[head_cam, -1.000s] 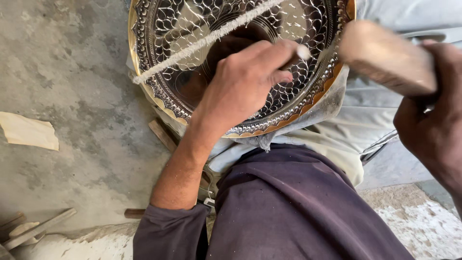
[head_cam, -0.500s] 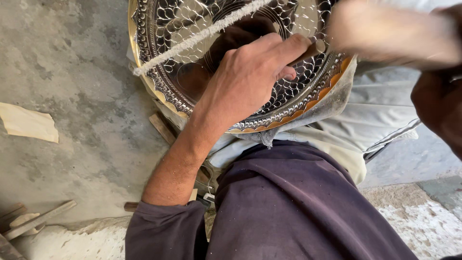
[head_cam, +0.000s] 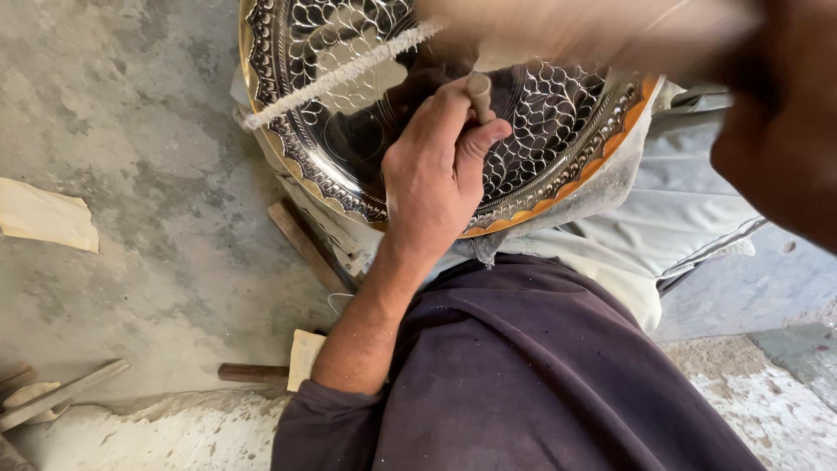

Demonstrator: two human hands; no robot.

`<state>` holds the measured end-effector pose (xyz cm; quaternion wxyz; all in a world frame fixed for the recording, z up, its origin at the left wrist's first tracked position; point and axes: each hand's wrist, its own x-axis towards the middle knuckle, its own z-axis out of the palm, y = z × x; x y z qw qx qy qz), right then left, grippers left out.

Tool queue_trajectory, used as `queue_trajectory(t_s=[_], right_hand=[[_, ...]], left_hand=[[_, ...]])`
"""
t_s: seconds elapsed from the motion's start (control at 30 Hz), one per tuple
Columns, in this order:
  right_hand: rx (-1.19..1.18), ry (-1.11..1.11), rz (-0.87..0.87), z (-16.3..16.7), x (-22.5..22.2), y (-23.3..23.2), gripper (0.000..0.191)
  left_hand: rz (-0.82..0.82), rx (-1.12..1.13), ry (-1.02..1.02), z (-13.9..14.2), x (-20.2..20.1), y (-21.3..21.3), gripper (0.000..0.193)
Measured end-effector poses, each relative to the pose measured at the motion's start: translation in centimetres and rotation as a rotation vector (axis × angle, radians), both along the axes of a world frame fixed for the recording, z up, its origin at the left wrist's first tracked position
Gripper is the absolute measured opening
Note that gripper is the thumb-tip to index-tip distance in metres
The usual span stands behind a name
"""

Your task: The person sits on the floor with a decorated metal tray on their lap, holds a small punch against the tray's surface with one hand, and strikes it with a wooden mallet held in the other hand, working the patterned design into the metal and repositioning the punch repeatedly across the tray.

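A round, shiny metal tray [head_cam: 558, 157] with an embossed scale pattern and an orange-gold rim rests on my lap over a grey cloth. My left hand [head_cam: 436, 174] is fisted around a short metal punch [head_cam: 479, 87] that stands upright on the tray's surface. My right hand [head_cam: 776, 113] is at the upper right, close to the camera, holding a wooden mallet [head_cam: 593, 35] that shows only as a motion blur above the punch. A white twisted cord [head_cam: 340, 74] lies across the tray's upper left.
The concrete floor [head_cam: 131, 174] spreads out on the left. A paper scrap [head_cam: 48, 216] lies there. A wooden strip [head_cam: 305, 249] sticks out under the tray. A stick [head_cam: 253, 372] with a paper tag and a metal bar [head_cam: 61, 397] lie at the lower left.
The mallet has swung left from the upper right, over the punch, and is now blurred. My left hand has turned so the punch top shows.
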<state>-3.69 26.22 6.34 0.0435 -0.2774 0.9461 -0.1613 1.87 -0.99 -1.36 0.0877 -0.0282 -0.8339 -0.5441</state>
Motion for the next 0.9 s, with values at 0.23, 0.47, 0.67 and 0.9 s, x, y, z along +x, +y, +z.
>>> queue_trajectory(t_s=[0.23, 0.47, 0.67, 0.9], right_hand=[[0.145, 0.034, 0.015, 2.4, 0.3, -3.0, 0.047], [0.215, 0.068, 0.010, 3.3, 1.8, -2.9, 0.046], [0.105, -0.025, -0.127, 2.1, 4.2, 0.2, 0.044], [-0.034, -0.071, -0.175, -0.4, 3.7, 2.5, 0.043]], left_hand=[[0.104, 0.062, -0.081, 0.0, 1.9, 0.6, 0.020], [0.144, 0.069, -0.112, -0.7, 2.3, 0.7, 0.022], [0.036, 0.108, -0.090, -0.7, 0.0, -1.7, 0.020], [-0.375, -0.227, 0.000, -0.3, -2.6, -2.3, 0.039]])
